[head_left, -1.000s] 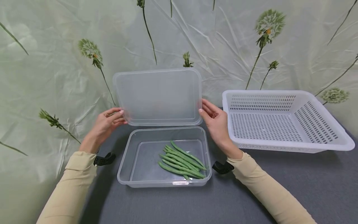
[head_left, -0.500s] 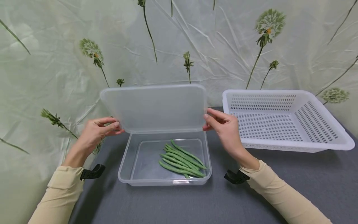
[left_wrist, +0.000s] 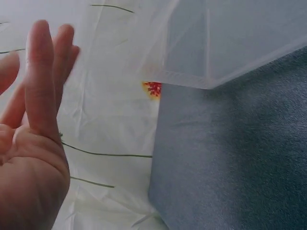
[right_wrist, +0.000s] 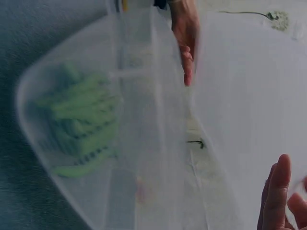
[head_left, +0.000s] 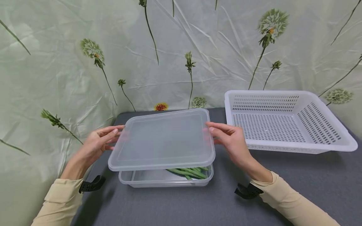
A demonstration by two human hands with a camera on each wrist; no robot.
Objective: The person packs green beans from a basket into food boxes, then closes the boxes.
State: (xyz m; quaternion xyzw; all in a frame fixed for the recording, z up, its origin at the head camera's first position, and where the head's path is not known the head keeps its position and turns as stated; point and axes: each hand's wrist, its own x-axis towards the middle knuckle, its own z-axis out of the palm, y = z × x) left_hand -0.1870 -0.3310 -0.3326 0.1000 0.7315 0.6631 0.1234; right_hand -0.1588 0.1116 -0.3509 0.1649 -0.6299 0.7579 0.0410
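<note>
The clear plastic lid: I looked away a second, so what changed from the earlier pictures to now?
Both hands, left hand and right hand, tipped the clear plastic lid from upright down to nearly flat over the clear plastic container of green beans. Container, beans and white slotted basket stayed put.

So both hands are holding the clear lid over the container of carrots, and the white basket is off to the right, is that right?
Not quite. The container holds green beans, not carrots, as the head view shows. The rest stands: the left hand and right hand hold the clear lid over it, and the white basket sits to the right.
</note>
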